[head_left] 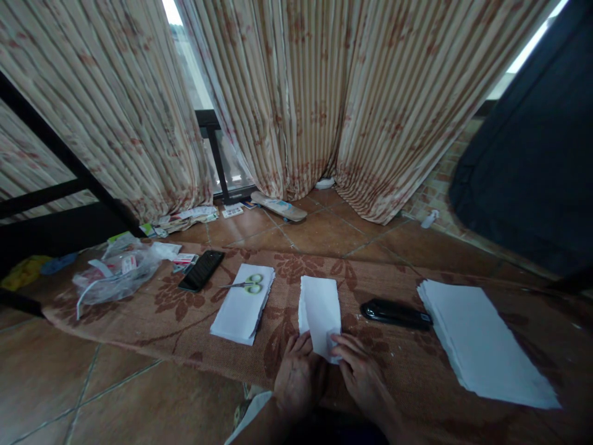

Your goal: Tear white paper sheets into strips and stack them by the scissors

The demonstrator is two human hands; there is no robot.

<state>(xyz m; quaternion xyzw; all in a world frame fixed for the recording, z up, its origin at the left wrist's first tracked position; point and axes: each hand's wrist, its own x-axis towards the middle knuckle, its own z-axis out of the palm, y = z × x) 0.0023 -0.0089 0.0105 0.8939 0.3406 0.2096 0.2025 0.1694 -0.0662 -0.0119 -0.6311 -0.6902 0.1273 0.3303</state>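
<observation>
In front of me a small stack of white paper (320,300) lies on the patterned cloth, its top sheet askew and its near end lifted. My left hand (296,374) is closed at the lower left edge of the paper, fingers curled and partly hidden. At the lower right corner, my right hand (359,369) grips the sheet between thumb and fingers. A black stapler (396,313) lies to the right of the paper. Scissors (252,283) with pale green handles rest on another paper stack (238,318) to the left.
A larger stack of paper (486,346) lies at the right. Toward the left are a black phone (201,271) and a clear plastic bag (123,272). Beyond the cloth-covered surface (185,337), a skateboard (279,207) stands on the tiled floor near striped curtains (296,93).
</observation>
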